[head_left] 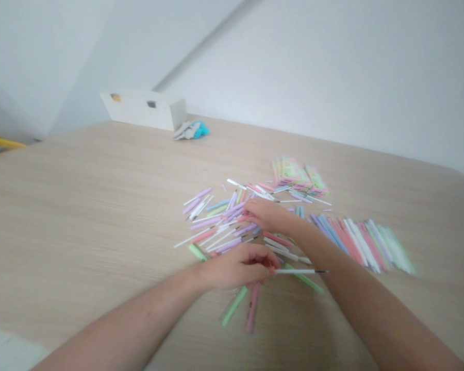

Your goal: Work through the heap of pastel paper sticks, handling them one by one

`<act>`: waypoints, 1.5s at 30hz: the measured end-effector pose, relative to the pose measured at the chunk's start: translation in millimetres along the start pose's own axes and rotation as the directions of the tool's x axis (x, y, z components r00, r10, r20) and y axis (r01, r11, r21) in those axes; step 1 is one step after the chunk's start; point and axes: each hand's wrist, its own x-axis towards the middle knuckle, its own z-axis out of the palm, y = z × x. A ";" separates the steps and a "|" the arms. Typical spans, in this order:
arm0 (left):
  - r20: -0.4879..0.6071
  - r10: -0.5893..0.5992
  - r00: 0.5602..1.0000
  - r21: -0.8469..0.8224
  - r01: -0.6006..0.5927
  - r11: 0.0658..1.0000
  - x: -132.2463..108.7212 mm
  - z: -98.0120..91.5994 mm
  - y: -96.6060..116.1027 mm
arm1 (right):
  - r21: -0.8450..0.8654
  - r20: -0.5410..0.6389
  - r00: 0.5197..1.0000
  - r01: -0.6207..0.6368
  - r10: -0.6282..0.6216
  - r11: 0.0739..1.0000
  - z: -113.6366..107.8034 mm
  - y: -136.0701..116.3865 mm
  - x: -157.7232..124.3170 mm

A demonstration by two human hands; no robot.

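My left hand (239, 265) is closed in a pinch at the front of a loose pile of pen parts. From its fingers a white pen refill (299, 271) with a dark tip points to the right. Just beyond it, my right hand (266, 214) reaches into the pile with bent fingers pressed together. A reddish piece and a purple barrel (235, 210) lie against those fingertips; what they grip is blurred. Around both hands are scattered white refills and pink, green and purple barrels. A green barrel (235, 306) and a pink barrel (252, 309) lie nearest me.
To the right lies a row of coloured pens (363, 245) side by side. Stacks of printed green-and-pink packets (297, 175) sit behind the pile. Further back stand a white box (143, 111) and crumpled grey-and-blue cloth (192, 130) on the wooden table (81, 206), near the wall.
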 end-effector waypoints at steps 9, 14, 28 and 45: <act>-0.013 -0.001 1.000 0.032 0.001 0.999 -1.1 0.3 0.9 | 0.369 -0.084 0.961 -0.215 0.263 0.904 -25.7 -2.4 -26.3; -0.016 -0.021 1.000 0.032 0.021 0.999 -1.5 0.1 -0.2 | 0.602 -0.119 0.885 -0.296 0.449 0.742 -26.9 -3.2 -46.5; -0.087 -0.032 0.996 0.155 0.045 0.987 -0.9 -10.8 -5.9 | 0.831 -0.340 0.484 -0.247 0.806 0.499 -13.1 -24.5 -101.2; -0.183 -0.057 0.982 0.163 0.087 0.983 -3.0 -19.3 1.3 | 0.956 -0.285 0.463 0.202 0.839 0.213 -3.6 -47.7 -136.7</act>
